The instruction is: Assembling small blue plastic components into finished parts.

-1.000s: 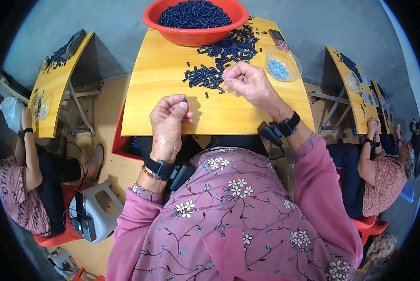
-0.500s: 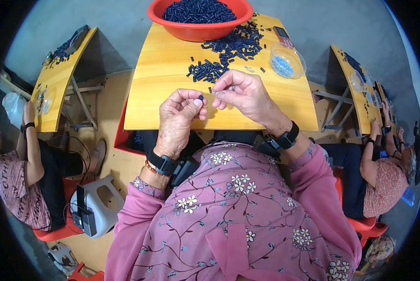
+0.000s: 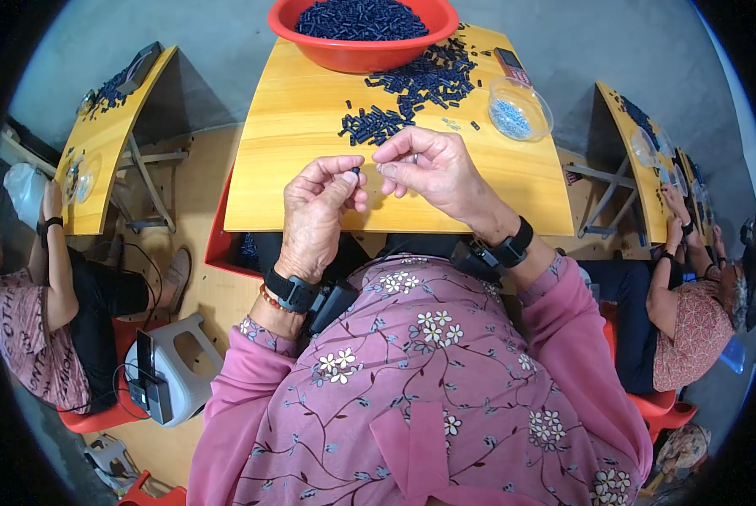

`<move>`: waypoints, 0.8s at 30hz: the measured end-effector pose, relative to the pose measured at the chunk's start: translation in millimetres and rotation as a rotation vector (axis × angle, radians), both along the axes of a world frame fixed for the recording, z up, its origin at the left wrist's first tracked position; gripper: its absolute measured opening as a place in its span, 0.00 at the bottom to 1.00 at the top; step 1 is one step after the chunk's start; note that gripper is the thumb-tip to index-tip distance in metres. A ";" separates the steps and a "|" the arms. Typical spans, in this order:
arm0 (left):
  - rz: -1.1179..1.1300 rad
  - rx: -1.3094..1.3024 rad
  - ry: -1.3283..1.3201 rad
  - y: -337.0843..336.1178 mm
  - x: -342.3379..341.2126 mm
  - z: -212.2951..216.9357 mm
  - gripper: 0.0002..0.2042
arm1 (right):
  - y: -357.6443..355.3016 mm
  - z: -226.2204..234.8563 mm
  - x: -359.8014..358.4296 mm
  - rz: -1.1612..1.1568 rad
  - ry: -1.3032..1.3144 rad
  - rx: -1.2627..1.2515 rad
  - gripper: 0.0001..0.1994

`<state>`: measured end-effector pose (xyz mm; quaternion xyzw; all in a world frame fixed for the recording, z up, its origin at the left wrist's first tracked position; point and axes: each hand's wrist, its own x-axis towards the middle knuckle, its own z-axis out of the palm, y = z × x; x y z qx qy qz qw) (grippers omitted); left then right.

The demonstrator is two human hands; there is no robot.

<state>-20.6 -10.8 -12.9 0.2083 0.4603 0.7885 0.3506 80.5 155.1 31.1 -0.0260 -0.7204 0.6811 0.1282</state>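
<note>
Over the front edge of the yellow table (image 3: 285,110), my left hand (image 3: 319,202) pinches a small dark cylindrical piece (image 3: 355,170) between thumb and fingertips. Just right of it, my right hand (image 3: 435,169) is closed in a pinch on a tiny pale piece (image 3: 380,167), too small to name. The two pinches are close but apart. Beyond my hands lies a loose pile of similar dark pieces (image 3: 376,125), trailing back to a larger heap (image 3: 433,78). A clear round dish (image 3: 542,126) with small pale-blue pieces (image 3: 510,118) stands to the right.
A red basin (image 3: 353,57) full of dark pieces stands at the table's far edge. Near the dish lies a mobile phone (image 3: 511,64). People sit at other tables on the left (image 3: 125,135) and right (image 3: 623,143). A grey plastic stool (image 3: 180,371) is at my left.
My right hand has shifted slightly left, bringing its fingertips nearer the dark piece. My left hand has turned a little and moved slightly left with the piece.
</note>
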 end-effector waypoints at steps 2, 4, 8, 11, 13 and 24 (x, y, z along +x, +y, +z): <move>0.002 0.032 -0.041 0.1 0.8 0.9 0.06 | -0.1 -0.1 1.2 -0.017 -0.002 -0.002 0.06; 0.005 0.063 -0.080 -0.2 1.3 1.6 0.06 | -0.5 -0.2 0.8 -0.042 0.017 -0.007 0.06; 0.013 0.108 -0.204 -0.6 -1.1 -0.4 0.05 | -3.3 -1.6 -1.8 -0.068 0.054 -0.027 0.05; -0.006 0.160 -0.247 -2.8 -8.1 -11.2 0.04 | -9.9 -4.8 -4.7 -0.094 0.043 -0.025 0.04; -0.034 0.200 -0.244 -3.5 -9.3 -12.2 0.04 | -14.0 -10.3 -7.2 -0.097 0.022 -0.044 0.04; -0.084 0.174 -0.331 -5.2 -5.4 -3.0 0.02 | -20.1 -12.8 -13.9 -0.130 0.052 -0.011 0.04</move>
